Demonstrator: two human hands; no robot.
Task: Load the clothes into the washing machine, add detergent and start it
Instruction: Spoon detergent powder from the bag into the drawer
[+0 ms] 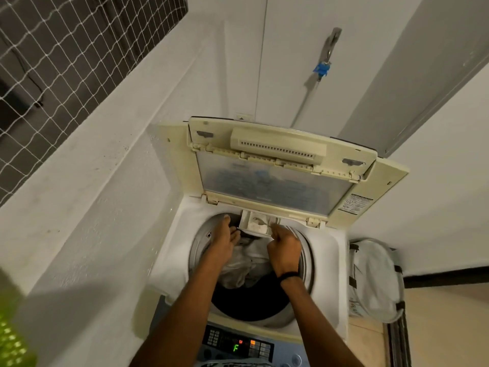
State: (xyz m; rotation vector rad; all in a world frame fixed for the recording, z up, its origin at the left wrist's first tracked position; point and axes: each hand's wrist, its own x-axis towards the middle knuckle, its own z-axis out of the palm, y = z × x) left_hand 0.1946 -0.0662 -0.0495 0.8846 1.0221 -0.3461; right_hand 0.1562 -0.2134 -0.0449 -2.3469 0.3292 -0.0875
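A top-loading washing machine (328, 250) stands below me with its lid (277, 181) folded up at the back. Pale and dark clothes (246, 263) lie in the drum. A small white detergent drawer (258, 225) juts out under the back rim, with white powder in it. My left hand (225, 238) reaches to the drawer's left end, fingers curled under it. My right hand (284, 247) is curled at the drawer's right corner and seems to hold its edge. The control panel (238, 345) at the front shows a green "F".
A white mesh laundry basket (375, 282) stands on the floor right of the machine. White walls close in on the left and behind. A tap with a blue fitting (321, 68) and hose hangs on the back wall. A green blurred object (13, 335) sits bottom left.
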